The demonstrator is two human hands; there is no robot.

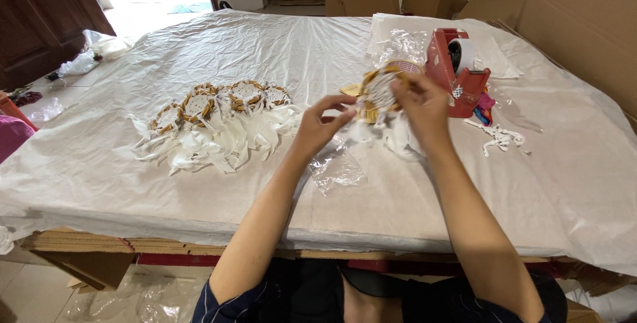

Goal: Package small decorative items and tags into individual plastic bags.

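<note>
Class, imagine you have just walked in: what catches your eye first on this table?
At centre, the right hand and left hand hold up a small dreamcatcher with white feathers. Beside it to the right stands a red tape dispenser. On the left of the white-covered table lies a row of finished dreamcatchers.

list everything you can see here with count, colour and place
dreamcatcher in hand: one, tan hoop with white webbing and feathers, held above the table centre
finished dreamcatchers: about five, tan and white, in a row on the table's left half
tape dispenser: one, red with a white roll, right of the hands
clear plastic wrap: one crumpled piece, below the hands
white scraps: small pile, right of the dispenser
table cover: one, white sheet over the whole table
cardboard boxes: several, brown, far right and back
left hand: fingers pinching beside the held dreamcatcher
right hand: gripping the held dreamcatcher
</note>
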